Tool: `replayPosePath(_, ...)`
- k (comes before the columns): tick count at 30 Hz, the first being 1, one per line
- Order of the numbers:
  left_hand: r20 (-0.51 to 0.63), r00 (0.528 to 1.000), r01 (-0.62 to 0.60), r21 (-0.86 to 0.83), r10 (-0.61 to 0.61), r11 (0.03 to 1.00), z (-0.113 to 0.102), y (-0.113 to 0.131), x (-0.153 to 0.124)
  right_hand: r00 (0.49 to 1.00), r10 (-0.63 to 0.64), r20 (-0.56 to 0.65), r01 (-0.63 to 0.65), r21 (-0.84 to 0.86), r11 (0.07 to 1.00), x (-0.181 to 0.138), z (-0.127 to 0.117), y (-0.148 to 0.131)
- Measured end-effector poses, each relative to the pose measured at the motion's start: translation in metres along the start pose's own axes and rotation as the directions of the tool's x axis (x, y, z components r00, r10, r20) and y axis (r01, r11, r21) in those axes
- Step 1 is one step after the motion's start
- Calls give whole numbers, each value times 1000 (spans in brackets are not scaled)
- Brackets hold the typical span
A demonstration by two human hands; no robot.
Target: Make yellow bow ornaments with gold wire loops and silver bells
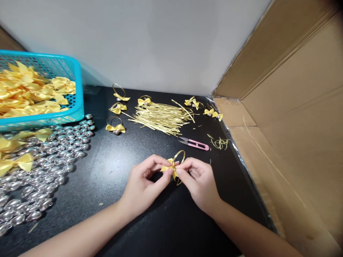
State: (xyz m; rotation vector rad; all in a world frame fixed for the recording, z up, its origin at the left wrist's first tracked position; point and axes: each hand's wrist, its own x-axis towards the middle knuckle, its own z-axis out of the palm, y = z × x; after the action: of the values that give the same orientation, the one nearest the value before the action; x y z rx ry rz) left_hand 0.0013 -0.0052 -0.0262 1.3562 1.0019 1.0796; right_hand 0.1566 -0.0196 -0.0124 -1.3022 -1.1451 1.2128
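Left hand (144, 184) and right hand (202, 184) meet just below the centre of the frame, each with thumb and forefinger closed in a pinch on a yellow bow (166, 168), the other fingers curled. From the bow a thin gold loop (179, 151) rises between the hands. Just above the right hand lie pink-handled snips (190, 143), blades toward the left, with a tangle of trimmings (221, 144) to their right. Above, at upper centre, gold strips (162, 117) are heaped, with beaded bows (119, 127) on both sides of them. Silver beads (43, 175) spread across the lower left, loose bows on top. Beyond these, a blue basket (79, 89) of bows fills the upper left. Cardboard (300, 78) lines the right of the black table (107, 171).
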Motion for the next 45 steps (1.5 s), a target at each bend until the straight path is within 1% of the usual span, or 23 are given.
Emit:
replayPosePath(3, 9, 999, 40, -50, -40, 998, 0, -1, 0, 999, 53, 0, -53, 58, 997, 1, 0, 1)
replayPosePath(9, 7, 996, 86, -106, -86, 991, -1, 0, 0, 991, 133, 11, -133, 118, 984, 2, 0, -1)
replayPosePath(14, 13, 988, 154, -186, -154, 970, 1, 5, 3, 990, 137, 16, -138, 160, 977, 2, 1, -3)
replayPosePath(19, 26, 975, 220, -260, -221, 940, 0, 8, 6, 989, 147, -4, -144, 164, 976, 1, 2, -2)
replayPosePath(23, 41, 975, 220, -274, -217, 936, 0, 8, 7, 989, 145, 11, -144, 173, 974, 2, 2, 0)
replayPosePath(30, 47, 980, 199, -236, -193, 951, 0, 4, 6, 991, 137, 4, -136, 170, 976, 3, 2, -1)
replayPosePath(33, 51, 981, 195, -236, -188, 952, 0, 4, 6, 996, 93, 4, -93, 132, 987, 2, 1, 1)
replayPosePath(37, 62, 975, 222, -271, -213, 937, -1, 4, 8, 999, -48, -3, 49, 39, 998, 3, -1, 6)
replayPosePath(45, 44, 966, 253, -334, -253, 908, -4, -1, 9, 968, -250, 3, 248, -130, 960, 4, -2, 6)
